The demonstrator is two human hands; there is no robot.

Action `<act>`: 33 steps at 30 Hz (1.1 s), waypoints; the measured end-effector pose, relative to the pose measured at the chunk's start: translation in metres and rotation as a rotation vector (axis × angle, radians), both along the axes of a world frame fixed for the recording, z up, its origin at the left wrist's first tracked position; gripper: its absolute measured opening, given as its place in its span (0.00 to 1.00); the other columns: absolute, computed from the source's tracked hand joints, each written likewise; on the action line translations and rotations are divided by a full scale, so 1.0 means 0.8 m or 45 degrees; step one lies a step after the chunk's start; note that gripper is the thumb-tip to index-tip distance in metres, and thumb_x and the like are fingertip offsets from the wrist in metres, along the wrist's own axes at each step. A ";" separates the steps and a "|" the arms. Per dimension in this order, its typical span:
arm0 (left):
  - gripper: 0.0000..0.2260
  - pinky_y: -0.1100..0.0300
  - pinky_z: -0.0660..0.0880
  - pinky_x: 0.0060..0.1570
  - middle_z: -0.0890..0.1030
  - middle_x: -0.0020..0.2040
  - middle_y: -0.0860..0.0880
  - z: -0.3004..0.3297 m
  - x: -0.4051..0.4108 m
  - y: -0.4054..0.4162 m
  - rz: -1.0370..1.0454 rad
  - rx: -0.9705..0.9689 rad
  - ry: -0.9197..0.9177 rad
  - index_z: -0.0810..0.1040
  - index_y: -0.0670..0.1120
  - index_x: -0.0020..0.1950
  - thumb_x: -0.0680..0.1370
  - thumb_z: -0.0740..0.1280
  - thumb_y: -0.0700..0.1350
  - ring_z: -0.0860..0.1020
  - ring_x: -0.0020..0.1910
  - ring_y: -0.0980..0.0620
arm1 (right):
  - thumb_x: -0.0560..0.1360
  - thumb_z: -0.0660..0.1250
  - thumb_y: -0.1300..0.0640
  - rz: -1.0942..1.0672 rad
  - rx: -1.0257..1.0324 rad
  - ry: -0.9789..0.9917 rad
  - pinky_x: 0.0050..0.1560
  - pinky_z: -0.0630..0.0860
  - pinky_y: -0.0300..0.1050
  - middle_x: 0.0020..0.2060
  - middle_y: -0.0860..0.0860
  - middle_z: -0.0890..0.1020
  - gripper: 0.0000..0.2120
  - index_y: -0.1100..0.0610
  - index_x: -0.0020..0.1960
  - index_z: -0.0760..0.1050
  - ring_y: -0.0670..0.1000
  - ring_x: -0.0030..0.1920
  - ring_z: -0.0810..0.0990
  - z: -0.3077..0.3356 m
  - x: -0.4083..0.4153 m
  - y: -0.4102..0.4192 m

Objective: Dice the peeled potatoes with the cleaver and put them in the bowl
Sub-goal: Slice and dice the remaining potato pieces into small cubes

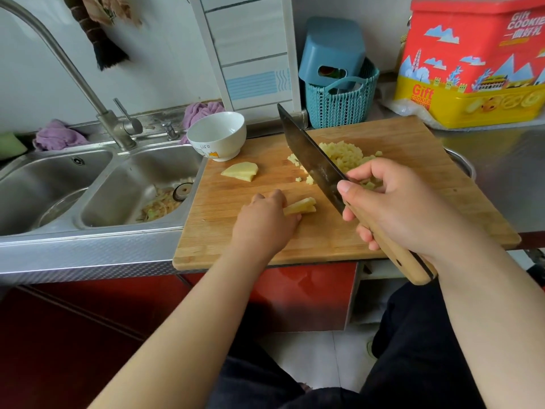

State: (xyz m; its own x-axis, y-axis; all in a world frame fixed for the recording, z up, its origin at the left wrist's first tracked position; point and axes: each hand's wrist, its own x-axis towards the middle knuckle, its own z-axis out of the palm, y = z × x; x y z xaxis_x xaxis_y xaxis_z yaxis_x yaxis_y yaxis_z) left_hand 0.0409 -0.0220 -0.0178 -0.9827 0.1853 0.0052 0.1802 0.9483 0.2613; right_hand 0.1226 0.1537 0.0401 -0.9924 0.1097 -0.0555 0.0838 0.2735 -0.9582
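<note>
On the wooden cutting board [413, 143], my left hand [262, 222] holds a small bundle of potato sticks [300, 205] with curled fingers. My right hand [401, 208] grips the wooden handle of the dark cleaver [309, 154], whose blade is raised and points away, just right of the sticks. A pile of diced potato [345, 156] lies behind the blade. A stack of potato slices [241, 171] lies at the board's far left. The white bowl [218, 135] stands at the board's far left corner; I see nothing in it.
A double steel sink [97, 184] with peelings and a tall faucet [115, 125] sits left of the board. A teal basket [339, 104] and a red-and-yellow cookie tin [472, 63] stand behind the board. Purple cloths lie behind the sink.
</note>
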 end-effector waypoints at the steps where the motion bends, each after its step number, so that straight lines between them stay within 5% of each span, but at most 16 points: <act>1: 0.19 0.53 0.71 0.45 0.74 0.56 0.44 0.000 0.004 0.004 0.036 0.010 0.017 0.72 0.48 0.62 0.77 0.64 0.59 0.75 0.54 0.42 | 0.79 0.66 0.51 -0.001 -0.002 -0.004 0.28 0.75 0.45 0.36 0.52 0.83 0.09 0.49 0.58 0.72 0.49 0.26 0.77 0.000 -0.001 0.001; 7: 0.28 0.53 0.71 0.51 0.72 0.61 0.42 0.003 0.022 0.023 0.069 -0.140 0.041 0.67 0.42 0.65 0.77 0.63 0.63 0.75 0.57 0.41 | 0.79 0.66 0.50 0.051 -0.005 -0.075 0.29 0.75 0.46 0.36 0.54 0.83 0.08 0.48 0.56 0.72 0.50 0.25 0.77 0.000 -0.007 0.011; 12: 0.41 0.51 0.64 0.66 0.66 0.69 0.46 0.009 0.018 -0.002 -0.094 -0.096 -0.119 0.61 0.49 0.75 0.70 0.64 0.71 0.63 0.68 0.43 | 0.79 0.67 0.50 0.136 -0.004 -0.122 0.29 0.75 0.45 0.35 0.54 0.84 0.07 0.47 0.56 0.73 0.50 0.26 0.77 0.000 -0.006 0.017; 17: 0.29 0.52 0.67 0.65 0.68 0.65 0.49 -0.011 0.010 -0.012 -0.278 0.214 0.053 0.65 0.50 0.71 0.74 0.70 0.59 0.67 0.65 0.47 | 0.80 0.65 0.51 0.196 0.035 -0.159 0.28 0.75 0.45 0.36 0.55 0.83 0.06 0.50 0.56 0.74 0.49 0.26 0.76 0.010 -0.015 0.018; 22: 0.15 0.59 0.69 0.50 0.72 0.56 0.50 -0.034 0.010 -0.011 -0.242 0.405 0.322 0.72 0.47 0.58 0.74 0.70 0.49 0.74 0.53 0.48 | 0.81 0.64 0.52 0.246 0.010 -0.203 0.27 0.74 0.44 0.37 0.55 0.82 0.08 0.54 0.56 0.76 0.49 0.26 0.75 0.014 -0.028 0.012; 27: 0.12 0.61 0.65 0.48 0.73 0.53 0.48 -0.040 0.016 -0.004 -0.112 0.323 0.459 0.74 0.45 0.55 0.75 0.69 0.48 0.72 0.53 0.46 | 0.81 0.64 0.52 0.276 0.046 -0.175 0.27 0.74 0.43 0.37 0.55 0.82 0.06 0.53 0.56 0.76 0.48 0.26 0.75 0.016 -0.041 0.002; 33: 0.05 0.59 0.69 0.51 0.73 0.49 0.56 -0.037 0.000 -0.016 -0.330 0.521 0.456 0.77 0.49 0.46 0.74 0.72 0.47 0.71 0.49 0.51 | 0.81 0.64 0.52 0.260 0.047 -0.115 0.27 0.74 0.43 0.37 0.55 0.81 0.07 0.54 0.53 0.77 0.49 0.26 0.75 0.030 -0.037 0.015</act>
